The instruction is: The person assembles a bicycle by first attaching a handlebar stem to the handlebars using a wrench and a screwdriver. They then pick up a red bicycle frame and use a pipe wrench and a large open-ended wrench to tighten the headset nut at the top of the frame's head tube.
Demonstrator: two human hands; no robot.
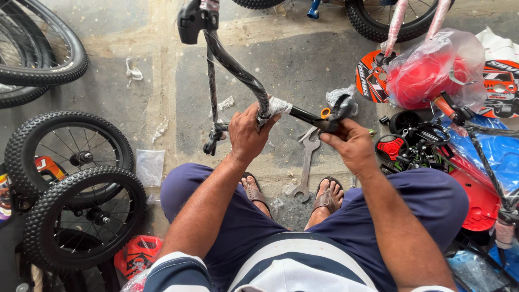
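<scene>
Between my knees, a spanner (pixel 306 162) lies on the concrete floor (pixel 162 70) by my sandalled feet. Above it, my left hand (pixel 247 134) is clamped around the black handlebar (pixel 238 67) where white wrapping covers the bend. My right hand (pixel 352 145) is closed on the bar's grip end, fingers hiding it. Plastic-wrapped red parts (pixel 432 73) sit farther right; small wheels (pixel 81 216) stack at left, partly cut off.
</scene>
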